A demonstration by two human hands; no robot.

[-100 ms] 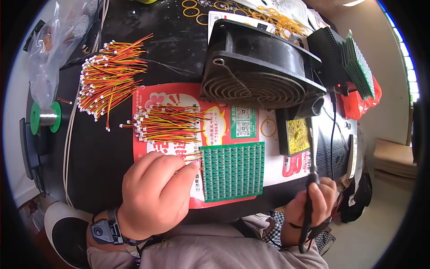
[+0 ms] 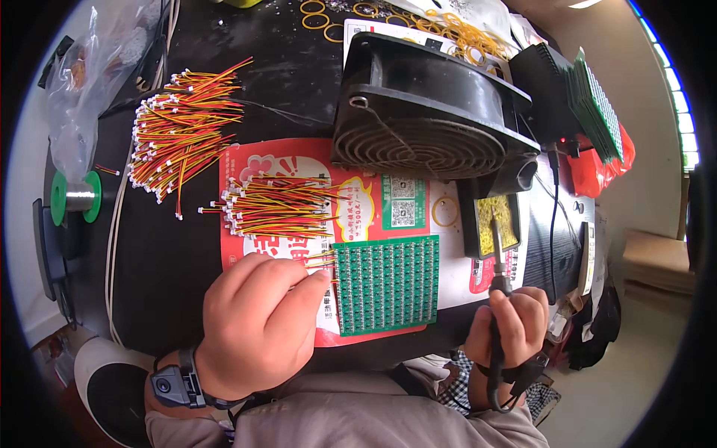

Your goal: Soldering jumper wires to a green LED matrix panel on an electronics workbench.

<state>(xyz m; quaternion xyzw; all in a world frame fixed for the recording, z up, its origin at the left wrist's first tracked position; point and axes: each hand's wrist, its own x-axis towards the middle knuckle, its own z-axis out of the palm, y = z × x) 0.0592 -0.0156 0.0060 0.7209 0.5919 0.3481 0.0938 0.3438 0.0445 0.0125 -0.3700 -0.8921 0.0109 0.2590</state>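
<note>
One black fan housing (image 2: 429,112), largest on the black table (image 2: 172,269), tilted at the far side. Nearer, red printed sheet (image 2: 358,201) under a loose bundle of red-yellow wire leads (image 2: 276,207); bigger pile of leads (image 2: 183,119) to the left. Green circuit board panel (image 2: 387,282) flat on the sheet, between both hands. Left hand (image 2: 261,321) fingers pinched together on a lead at the panel's left edge. Right hand (image 2: 511,328) clamped around soldering iron (image 2: 499,254), tip over the yellow sponge tray (image 2: 494,220).
</note>
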